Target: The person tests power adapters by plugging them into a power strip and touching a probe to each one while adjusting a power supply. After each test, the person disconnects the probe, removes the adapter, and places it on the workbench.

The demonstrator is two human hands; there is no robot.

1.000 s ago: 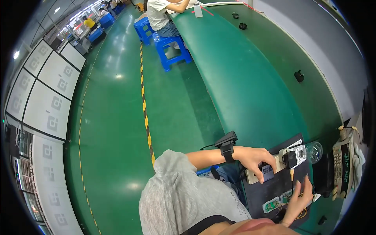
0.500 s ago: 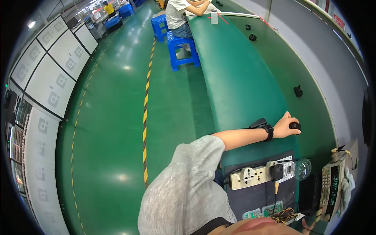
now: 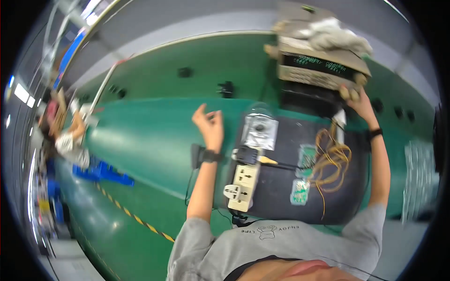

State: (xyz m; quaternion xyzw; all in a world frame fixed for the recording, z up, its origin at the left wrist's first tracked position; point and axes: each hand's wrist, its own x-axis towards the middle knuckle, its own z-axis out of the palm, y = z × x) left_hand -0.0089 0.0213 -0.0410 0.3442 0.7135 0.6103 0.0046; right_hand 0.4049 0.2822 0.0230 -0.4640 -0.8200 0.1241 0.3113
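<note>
My left hand (image 3: 209, 125) is over the green bench mat with its fingers apart and nothing visible in them. Just beyond its fingertips lies a black plug adapter (image 3: 226, 89). My right hand (image 3: 362, 104) reaches to the lower right corner of a beige bench meter (image 3: 307, 75) with a lit display. Cream-coloured round shapes (image 3: 349, 93) at its fingertips are blurred, so its grip is unclear. Between my arms, a dark mat (image 3: 281, 187) bears a white power strip (image 3: 243, 194) with a black adapter (image 3: 247, 155) plugged in.
Another black adapter (image 3: 185, 72) lies farther left. Yellow wires (image 3: 333, 161) and green circuit boards (image 3: 300, 192) lie on the dark mat. A grey cloth (image 3: 333, 35) tops the meter. Clear plastic packs (image 3: 418, 180) are at right. Another person (image 3: 72, 145) sits at the bench's far left.
My view has turned right toward the meter. My left hand has let go of the black adapter, which lies on the bench. My right hand and arm now show fully.
</note>
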